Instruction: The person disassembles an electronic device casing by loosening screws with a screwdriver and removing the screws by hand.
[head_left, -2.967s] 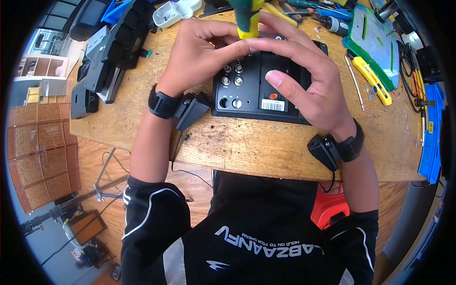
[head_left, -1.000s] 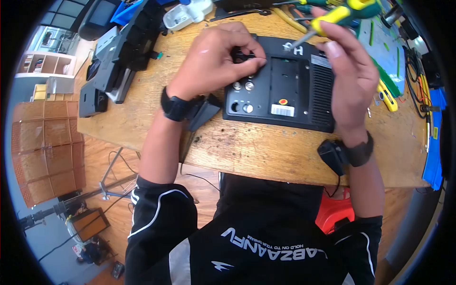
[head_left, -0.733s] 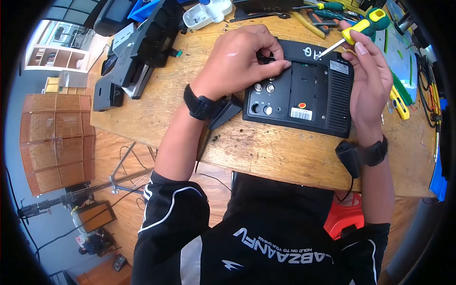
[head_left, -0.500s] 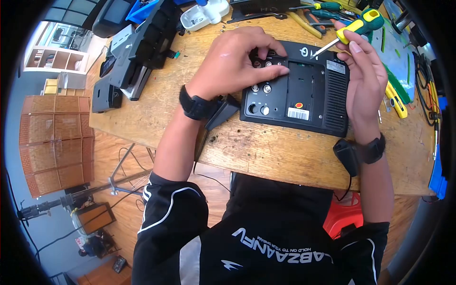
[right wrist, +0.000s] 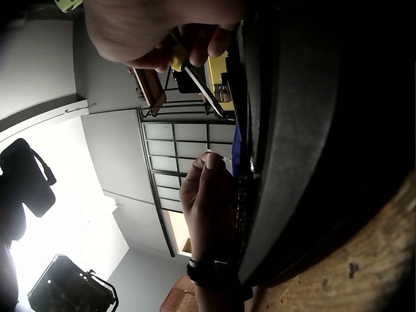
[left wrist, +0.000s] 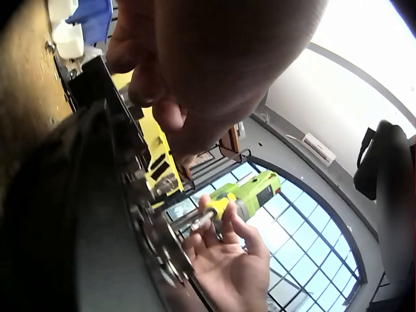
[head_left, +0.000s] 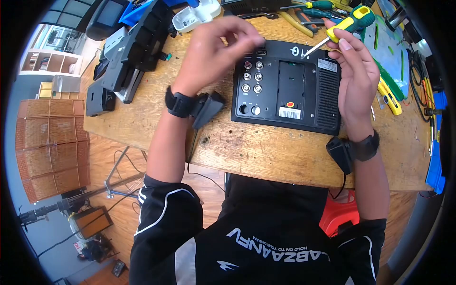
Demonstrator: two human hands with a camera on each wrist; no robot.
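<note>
My right hand point(head_left: 358, 78) holds a green-and-yellow screwdriver point(head_left: 354, 23) by its handle between thumb and fingers. Its metal shaft slants down left, the tip over the upper edge of a black device point(head_left: 270, 116). The device lies back side up, showing round metal connectors point(head_left: 258, 76), a recessed panel with a barcode label point(head_left: 289, 112), and vent slots on the right. Raised beside its upper left corner is my left hand point(head_left: 209, 57), thumb and index fingertips together. I cannot tell whether something small is between them. The left hand point(right wrist: 207, 188) also shows in the right wrist view.
A white tray point(head_left: 197, 16) stands at the back, near stacked black equipment point(head_left: 137, 50) on the left. Pliers and other tools lie at the back right. A yellow utility knife point(head_left: 389, 97) rests on the wooden table point(head_left: 266, 152) beside a green-edged board point(head_left: 387, 52).
My left hand has left the connectors and risen up and left, its thumb and index finger closing together. My right hand has stayed over the device's right side with the screwdriver.
</note>
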